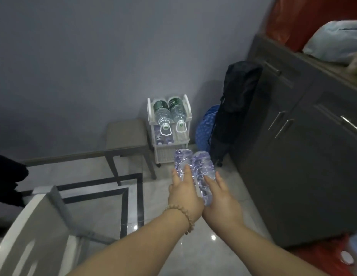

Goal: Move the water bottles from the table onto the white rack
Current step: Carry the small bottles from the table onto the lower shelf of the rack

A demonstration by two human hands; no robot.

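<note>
I hold two clear water bottles side by side in front of me. My left hand (184,193) grips the left bottle (181,161), and my right hand (221,198) grips the right bottle (204,166). Both bottles point away from me toward the white rack (188,116), which stands on the floor against the grey wall. Two large green-labelled bottles (162,113) lie on the rack's top tier with their caps toward me. Small bottles (163,138) sit on the middle tier. My hands are short of the rack, above the floor.
A grey stool (125,140) stands left of the rack. A blue bag (205,128) and a black bag (236,108) lean to its right against a dark cabinet (297,146). A glass-topped table corner (36,226) is at the lower left.
</note>
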